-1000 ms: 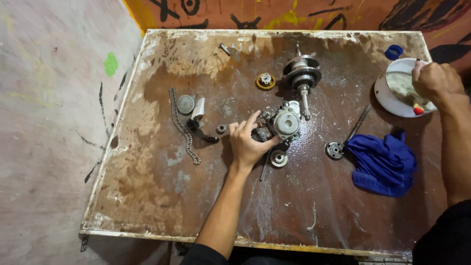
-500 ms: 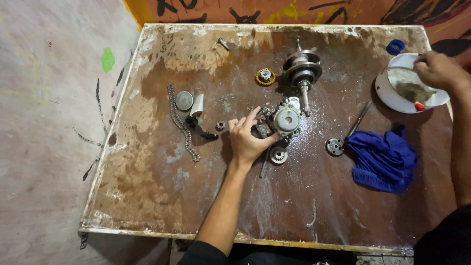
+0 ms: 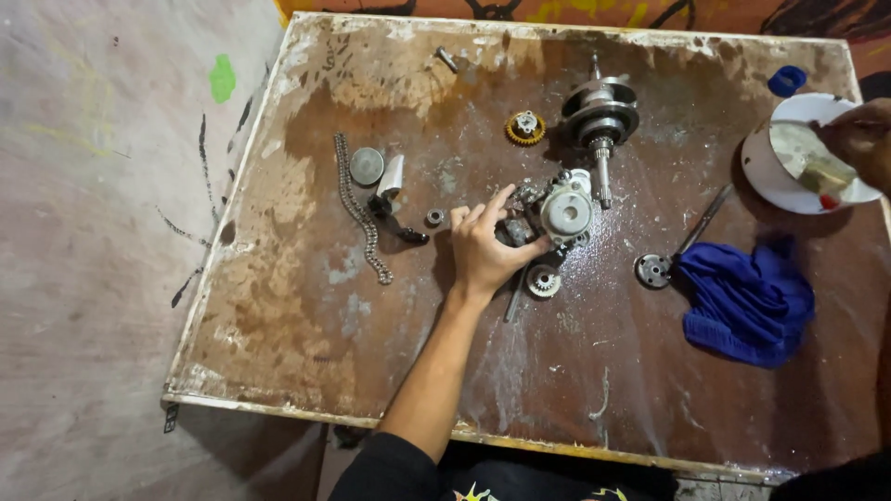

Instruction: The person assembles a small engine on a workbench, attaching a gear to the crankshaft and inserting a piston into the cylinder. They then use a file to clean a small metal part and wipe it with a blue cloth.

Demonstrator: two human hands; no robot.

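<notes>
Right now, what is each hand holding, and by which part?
The left hand grips a dark metal part by its left end, beside the round silver assembly. The right hand is at the white bowl; what it holds cannot be told.

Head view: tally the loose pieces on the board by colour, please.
Blue: 2, crumpled blue cloth and small blue plastic cap
White: 1, round white plate
Yellow: 1, yellow toothed gear
Bare metal chain: 1, long steel roller chain
Total: 5

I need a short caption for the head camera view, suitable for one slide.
Left hand rests on dark metal parts beside a round silver engine cover; right hand reaches into a white round bowl on a worn brown table.
</notes>
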